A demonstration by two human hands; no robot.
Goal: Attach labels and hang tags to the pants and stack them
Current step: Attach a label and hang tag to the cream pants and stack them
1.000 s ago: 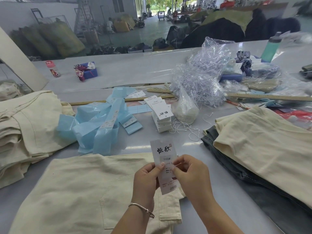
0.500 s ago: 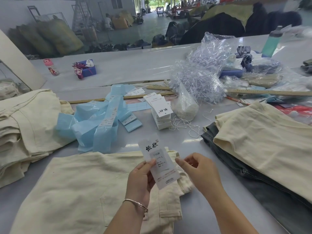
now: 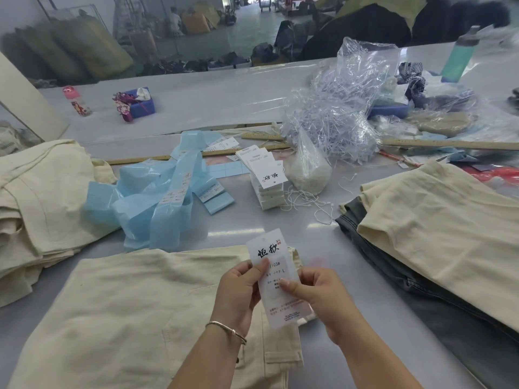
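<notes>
Left hand: my left hand, silver bangle at the wrist, pinches the left edge of the hang tag, thumb on the printed face, the other fingers curled behind it
Right hand: my right hand pinches the tag's right side, thumb tip pressed on the print near mid-height, the other fingers folded behind the card
Hang tag: a white hang tag with black brush characters and "1103#" is held upright, slightly tilted, low in the centre of the frame, above the pants
Pants: cream pants lie flat on the grey table, filling the lower left; the tag's lower end overlaps their right edge in the view
Left stack: folded cream pants are piled at the left edge
Right stack: more cream pants rest on dark denim at the right
Label strips: a tangle of light-blue label strips lies left of centre, beyond the pants
Spare tags: a stack of white tags stands at centre, loose white strings just to its right
Plastic bag: a clear bag of fasteners sits upper right of centre, with a wooden ruler beside it
</notes>
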